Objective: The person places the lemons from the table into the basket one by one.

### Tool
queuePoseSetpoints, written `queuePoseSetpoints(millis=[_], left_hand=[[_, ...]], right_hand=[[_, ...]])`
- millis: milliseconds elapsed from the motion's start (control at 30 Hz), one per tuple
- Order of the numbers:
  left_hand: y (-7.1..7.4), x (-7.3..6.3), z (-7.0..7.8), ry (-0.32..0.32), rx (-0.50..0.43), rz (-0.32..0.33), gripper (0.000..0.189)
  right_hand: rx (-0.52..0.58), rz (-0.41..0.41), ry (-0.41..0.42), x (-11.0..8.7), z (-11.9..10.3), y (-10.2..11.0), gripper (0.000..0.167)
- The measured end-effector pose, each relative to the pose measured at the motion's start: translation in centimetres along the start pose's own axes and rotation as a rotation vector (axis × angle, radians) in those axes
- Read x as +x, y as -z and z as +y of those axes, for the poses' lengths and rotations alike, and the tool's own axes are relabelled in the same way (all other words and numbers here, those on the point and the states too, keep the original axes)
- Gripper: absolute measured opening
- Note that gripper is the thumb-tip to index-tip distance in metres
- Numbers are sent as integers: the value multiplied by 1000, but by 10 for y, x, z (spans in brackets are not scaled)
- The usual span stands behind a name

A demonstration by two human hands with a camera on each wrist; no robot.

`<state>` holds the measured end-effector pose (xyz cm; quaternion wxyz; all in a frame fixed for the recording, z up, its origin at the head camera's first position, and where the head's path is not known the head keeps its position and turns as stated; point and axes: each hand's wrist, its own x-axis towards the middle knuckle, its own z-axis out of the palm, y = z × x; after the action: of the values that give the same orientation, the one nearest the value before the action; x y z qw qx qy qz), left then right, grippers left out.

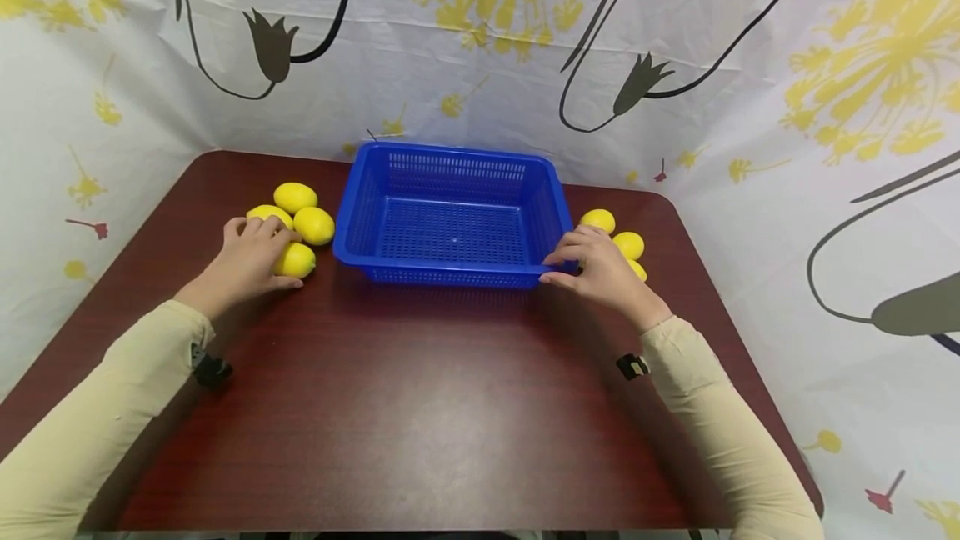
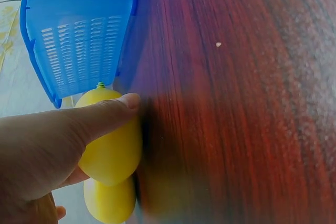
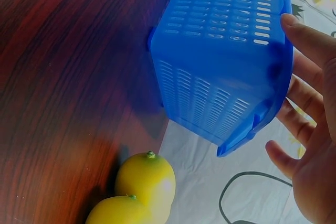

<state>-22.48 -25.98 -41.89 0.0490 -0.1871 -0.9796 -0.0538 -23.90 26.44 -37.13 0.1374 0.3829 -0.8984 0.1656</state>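
Note:
My left hand (image 1: pixel 247 258) grips a yellow lemon (image 1: pixel 297 260) at the left of the table. In the left wrist view the thumb lies across this lemon (image 2: pixel 113 150), its green stem tip pointing toward the basket. Three more lemons (image 1: pixel 313 226) are grouped around and behind that hand. A blue slotted plastic basket (image 1: pixel 435 263) stands upright at the table's back middle, with a bare floor inside. At its front right corner my right hand (image 1: pixel 603 269) holds the rim, thumb on the near side and fingers over the top.
Several lemons (image 1: pixel 628 245) lie right of the basket, partly hidden by the right hand. The dark red wooden table (image 1: pixel 420 407) stretches toward me. A white patterned cloth (image 1: pixel 465 73) hangs behind and at both sides.

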Motion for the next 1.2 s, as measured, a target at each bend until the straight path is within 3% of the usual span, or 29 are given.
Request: queuePoseSetpoints(millis=[267, 533, 1200], left_hand=[[7, 3, 1, -14, 0, 22, 66], [27, 12, 6, -42, -8, 24, 65], [77, 53, 25, -133, 47, 54, 58]], right_hand=[[-16, 11, 21, -1, -1, 0, 23], [-38, -6, 40, -2, -5, 4, 26], [-27, 10, 43, -8, -7, 8, 23]])
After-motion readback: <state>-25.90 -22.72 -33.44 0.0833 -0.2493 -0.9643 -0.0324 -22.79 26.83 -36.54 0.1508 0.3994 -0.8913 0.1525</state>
